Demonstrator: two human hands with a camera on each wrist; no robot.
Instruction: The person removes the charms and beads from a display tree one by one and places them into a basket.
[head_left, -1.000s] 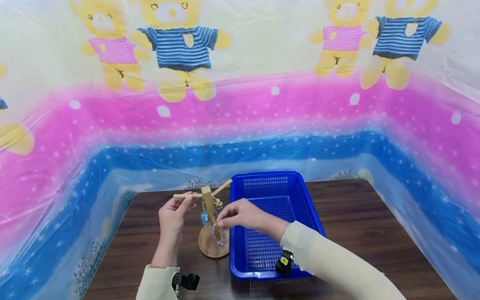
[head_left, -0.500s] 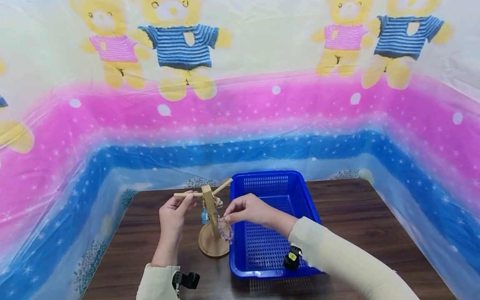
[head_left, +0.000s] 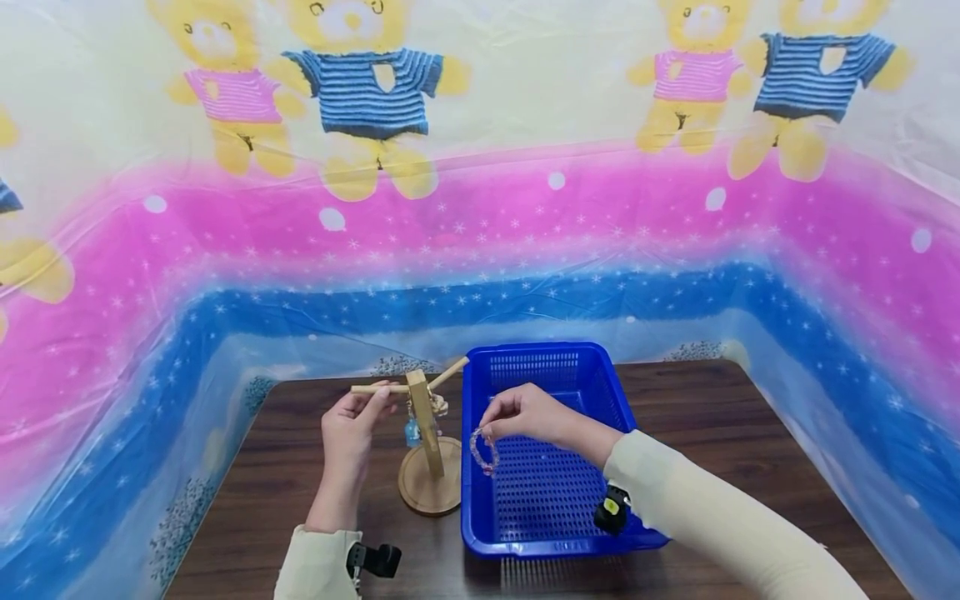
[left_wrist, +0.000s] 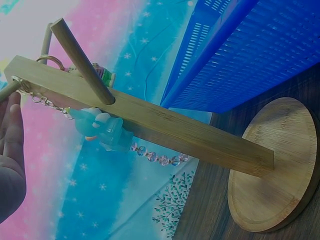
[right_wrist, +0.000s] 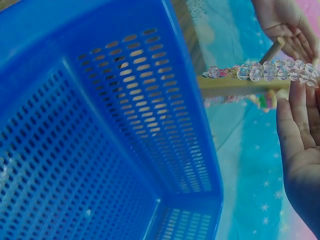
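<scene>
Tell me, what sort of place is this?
Perhaps a little indoor filming booth: a bear-patterned sheet hangs behind a brown table, and there are two black wrist cameras.

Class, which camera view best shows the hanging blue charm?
The left wrist view: the blue charm appears large, its chain visible. The head view shows it small; the right wrist view doesn't show it.

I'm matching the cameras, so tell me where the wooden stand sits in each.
Head: the wooden stand is low, just left of centre.
Left wrist: the stand slants from upper left to lower right.
Right wrist: stand upper right, partly behind the bead bracelet.
Shared landmark: the blue basket.
</scene>
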